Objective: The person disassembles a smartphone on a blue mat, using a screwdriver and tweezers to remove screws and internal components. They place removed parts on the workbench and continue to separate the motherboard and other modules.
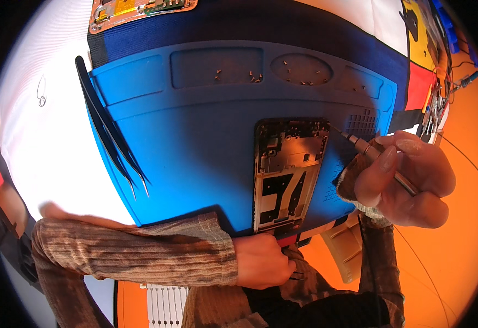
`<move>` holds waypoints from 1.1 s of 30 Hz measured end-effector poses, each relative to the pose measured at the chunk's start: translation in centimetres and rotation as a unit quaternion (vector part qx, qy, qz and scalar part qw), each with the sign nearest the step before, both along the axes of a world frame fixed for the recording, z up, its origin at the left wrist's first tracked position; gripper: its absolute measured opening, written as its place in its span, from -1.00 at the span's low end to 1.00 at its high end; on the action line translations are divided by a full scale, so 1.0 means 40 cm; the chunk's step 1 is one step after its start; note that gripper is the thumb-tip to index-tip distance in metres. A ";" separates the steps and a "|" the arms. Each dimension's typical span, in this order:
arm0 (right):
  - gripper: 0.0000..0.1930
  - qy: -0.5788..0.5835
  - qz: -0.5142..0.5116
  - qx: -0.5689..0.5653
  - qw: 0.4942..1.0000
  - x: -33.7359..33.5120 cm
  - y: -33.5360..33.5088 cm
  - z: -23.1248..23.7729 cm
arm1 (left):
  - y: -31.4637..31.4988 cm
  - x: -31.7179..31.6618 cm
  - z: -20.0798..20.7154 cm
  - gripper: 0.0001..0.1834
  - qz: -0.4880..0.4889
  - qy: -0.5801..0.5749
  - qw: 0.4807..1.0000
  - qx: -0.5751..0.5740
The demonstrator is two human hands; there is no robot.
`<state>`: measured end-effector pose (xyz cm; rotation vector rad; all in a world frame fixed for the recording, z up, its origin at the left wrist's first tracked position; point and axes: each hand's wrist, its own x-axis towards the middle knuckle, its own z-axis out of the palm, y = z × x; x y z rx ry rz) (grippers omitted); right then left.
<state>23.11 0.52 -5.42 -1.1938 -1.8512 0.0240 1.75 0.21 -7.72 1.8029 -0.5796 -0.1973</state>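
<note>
In my right hand [414, 177] is a slim metal screwdriver [363, 147], pinched between the fingers. Its tip slants to the upper right corner of an opened phone frame [291, 152]; I cannot tell if it touches a screw. The frame lies lengthwise on a blue work mat [195, 147], dark parts showing at its far end and pale metal below. My left hand [263, 262] is closed beside the frame's near end, at the mat's front edge. Its fingertips are hidden, and a thin dark thing shows beside them.
Small screws [256, 78] lie in the mat's far compartments. Black pointed tweezers [107, 128] rest along its left edge. Beyond the mat is another phone part [146, 10] with a green board. Tools [433, 117] and wires crowd the far right, near the orange surface [463, 235].
</note>
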 end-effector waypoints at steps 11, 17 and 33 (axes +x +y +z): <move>-0.58 0.040 0.015 0.015 0.999 0.003 0.014 -0.005 | -0.006 -0.004 -0.002 -0.75 0.033 -0.005 0.999 -0.006; -0.59 0.048 0.034 -0.048 0.997 0.001 0.009 0.002 | -0.002 -0.005 -0.006 -0.74 0.038 -0.012 0.999 -0.014; -0.59 0.038 0.017 -0.012 0.999 0.000 0.020 0.001 | 0.000 -0.003 -0.005 -0.71 0.061 -0.031 0.998 -0.006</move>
